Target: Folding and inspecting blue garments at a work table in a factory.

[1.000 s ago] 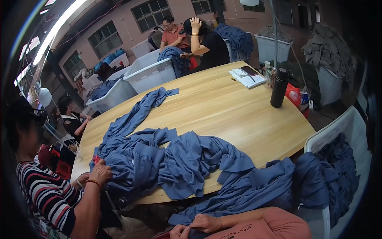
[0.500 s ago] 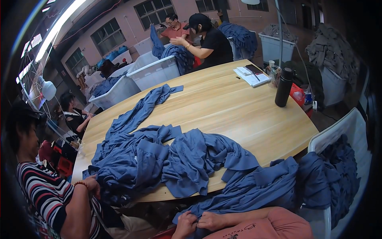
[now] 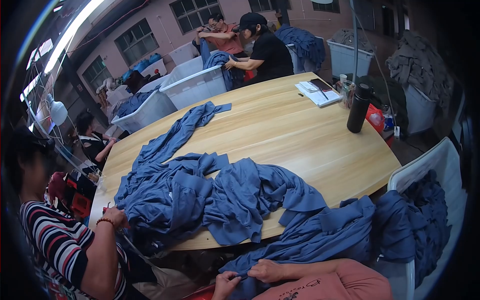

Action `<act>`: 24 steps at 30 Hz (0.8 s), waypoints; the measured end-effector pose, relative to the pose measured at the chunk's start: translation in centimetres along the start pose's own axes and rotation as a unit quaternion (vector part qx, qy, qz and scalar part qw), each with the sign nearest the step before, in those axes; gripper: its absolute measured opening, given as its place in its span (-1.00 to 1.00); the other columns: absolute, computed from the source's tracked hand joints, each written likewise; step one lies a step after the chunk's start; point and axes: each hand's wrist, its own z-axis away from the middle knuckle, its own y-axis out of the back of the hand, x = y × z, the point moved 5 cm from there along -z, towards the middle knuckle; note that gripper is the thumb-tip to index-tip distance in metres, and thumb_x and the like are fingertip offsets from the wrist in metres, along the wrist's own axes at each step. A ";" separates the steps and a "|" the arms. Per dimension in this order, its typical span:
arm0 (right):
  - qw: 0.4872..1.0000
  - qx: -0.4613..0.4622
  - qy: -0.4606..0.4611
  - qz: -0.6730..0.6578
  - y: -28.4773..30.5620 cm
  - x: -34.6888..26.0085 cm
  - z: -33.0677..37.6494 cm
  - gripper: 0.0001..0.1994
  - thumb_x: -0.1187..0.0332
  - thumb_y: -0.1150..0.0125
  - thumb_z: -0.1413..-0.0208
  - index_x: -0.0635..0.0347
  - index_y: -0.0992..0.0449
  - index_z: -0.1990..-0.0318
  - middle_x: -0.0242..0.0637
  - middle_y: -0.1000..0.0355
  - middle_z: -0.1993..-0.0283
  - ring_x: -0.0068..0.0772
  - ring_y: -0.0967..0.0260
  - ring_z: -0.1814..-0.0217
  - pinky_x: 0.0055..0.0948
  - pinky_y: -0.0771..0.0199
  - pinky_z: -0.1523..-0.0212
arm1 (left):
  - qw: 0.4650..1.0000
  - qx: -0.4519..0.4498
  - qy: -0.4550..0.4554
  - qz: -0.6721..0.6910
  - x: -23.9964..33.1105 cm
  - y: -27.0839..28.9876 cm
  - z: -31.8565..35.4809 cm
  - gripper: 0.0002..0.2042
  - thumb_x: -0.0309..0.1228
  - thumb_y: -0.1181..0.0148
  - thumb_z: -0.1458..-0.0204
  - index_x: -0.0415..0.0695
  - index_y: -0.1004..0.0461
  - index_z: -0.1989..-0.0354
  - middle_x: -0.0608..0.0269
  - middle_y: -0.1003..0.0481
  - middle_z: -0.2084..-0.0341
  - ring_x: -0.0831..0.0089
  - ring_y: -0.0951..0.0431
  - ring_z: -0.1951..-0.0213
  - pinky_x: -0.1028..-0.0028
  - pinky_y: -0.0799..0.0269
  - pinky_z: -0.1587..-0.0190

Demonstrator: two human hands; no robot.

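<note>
Hands slightly apart, our left hand and right hand pinch the wrinkled slate-blue fabric garment outside the pale wood-grain worktop's near edge; we should keep the span between them flat, lightly taut.

1. A table with a pale wood-grain top and rounded edges carries everything here.
2. Crumpled blue cloth spreads over its near left part, one long strip reaching toward the far edge.
3. A blue garment overlaps the near right edge; whether the top supports it is unclear.
4. A black bottle stands upright at the right.
5. Near it are a clear jar and a white notebook.
</note>
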 end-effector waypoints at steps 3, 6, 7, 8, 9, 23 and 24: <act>1.000 -0.002 0.012 0.009 -0.4 0.0 0.4 -0.91 0.47 -0.07 0.13 0.10 -0.36 0.41 -0.33 -0.32 0.52 -0.27 -0.33 0.49 -0.36 -0.18 0.45 | 0.998 -0.030 0.046 0.027 -1.2 -0.4 0.2 -0.94 -0.59 -0.25 0.18 -0.26 -0.54 0.47 0.45 -0.46 0.60 0.71 -0.38 0.50 0.64 -0.30 0.45; 1.000 -0.010 0.010 0.005 -0.6 0.1 0.5 -0.92 0.47 -0.04 0.11 0.11 -0.36 0.40 -0.33 -0.32 0.52 -0.25 -0.32 0.49 -0.36 -0.18 0.45 | 0.995 -0.037 0.035 0.083 -0.6 -1.4 0.3 -0.95 -0.61 -0.22 0.17 -0.24 -0.52 0.49 0.46 -0.45 0.60 0.72 -0.37 0.50 0.67 -0.29 0.45; 1.000 -0.007 0.019 0.003 -0.8 0.1 0.6 -0.91 0.45 -0.05 0.10 0.12 -0.39 0.38 -0.35 -0.31 0.53 -0.30 -0.32 0.49 -0.37 -0.18 0.44 | 0.995 -0.037 0.035 0.082 -1.2 -1.8 0.2 -0.95 -0.61 -0.22 0.17 -0.24 -0.52 0.49 0.46 -0.45 0.60 0.72 -0.37 0.50 0.67 -0.29 0.45; 1.000 -0.004 0.027 0.001 -0.9 0.1 0.6 -0.89 0.43 -0.06 0.10 0.13 -0.41 0.35 -0.38 -0.30 0.53 -0.34 -0.32 0.48 -0.39 -0.18 0.43 | 0.996 -0.038 0.004 0.085 -2.0 -2.2 -0.2 -0.95 -0.61 -0.21 0.17 -0.24 -0.51 0.48 0.47 -0.45 0.59 0.73 -0.37 0.50 0.68 -0.28 0.45; 1.000 -0.004 0.028 0.003 -0.7 0.1 0.5 -0.89 0.43 -0.06 0.10 0.13 -0.41 0.35 -0.38 -0.30 0.53 -0.34 -0.32 0.48 -0.39 -0.18 0.43 | 0.995 -0.040 -0.028 0.089 -2.0 -2.4 -0.4 -0.94 -0.61 -0.20 0.16 -0.24 -0.51 0.46 0.48 -0.45 0.58 0.74 -0.36 0.50 0.69 -0.27 0.45; 0.988 0.051 0.141 0.048 1.2 -2.6 -0.3 -0.92 0.39 -0.03 0.07 0.17 -0.35 0.41 -0.38 -0.24 0.49 -0.42 -0.25 0.47 -0.44 -0.18 0.44 | 0.942 -0.179 0.091 0.270 -3.1 -4.0 -0.4 -0.89 -0.57 -0.14 0.02 -0.25 -0.50 0.31 0.41 -0.48 0.41 0.68 -0.43 0.37 0.68 -0.32 0.27; 0.989 0.061 0.131 0.046 1.3 -2.6 -0.4 -0.92 0.40 -0.02 0.07 0.17 -0.36 0.41 -0.38 -0.25 0.50 -0.41 -0.26 0.47 -0.44 -0.19 0.45 | 0.934 -0.169 0.108 0.294 -3.4 -4.0 -0.4 -0.88 -0.58 -0.12 0.03 -0.26 -0.49 0.29 0.39 -0.49 0.40 0.65 -0.45 0.36 0.67 -0.33 0.26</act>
